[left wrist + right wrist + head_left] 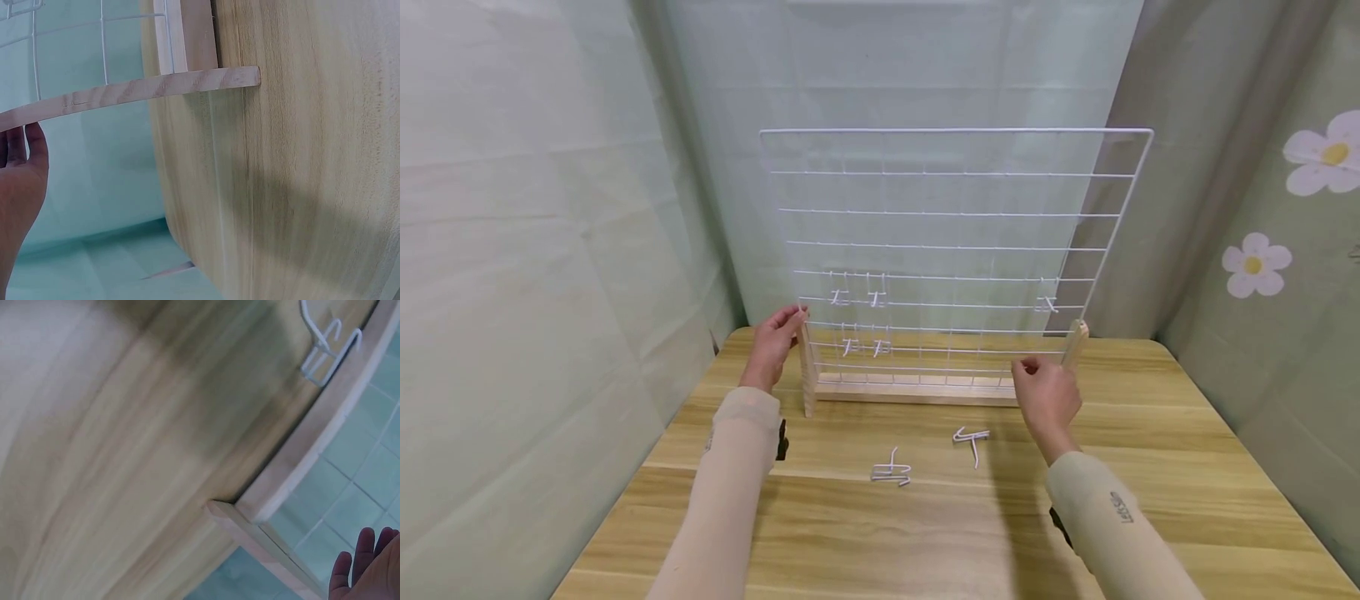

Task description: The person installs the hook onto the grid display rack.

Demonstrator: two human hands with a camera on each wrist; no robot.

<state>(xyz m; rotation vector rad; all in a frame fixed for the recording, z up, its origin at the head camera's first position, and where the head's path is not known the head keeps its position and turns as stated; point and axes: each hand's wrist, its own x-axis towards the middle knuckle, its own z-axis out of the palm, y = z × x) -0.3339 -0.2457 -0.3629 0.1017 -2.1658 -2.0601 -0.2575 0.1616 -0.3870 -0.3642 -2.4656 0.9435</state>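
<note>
One hand, the left (771,344), has fingers on the wooden upright (808,383) (gripping or not, I cannot tell); steady support there should limit rocking of the wire grid panel (951,214). Loose wire hooks (891,477) lie before it on the tabletop (925,542). The right hand (1048,396), loosely curled and seemingly empty, has room rightward to the tabletop's edge.

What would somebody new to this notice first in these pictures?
Probably the big white wire grid, standing in a wooden base, with four hooks hanging toward its left and one hook toward its right. Next come the left hand at the left wooden upright and the right hand before the grid's lower right. Two loose hooks lie on the table in front.
</note>
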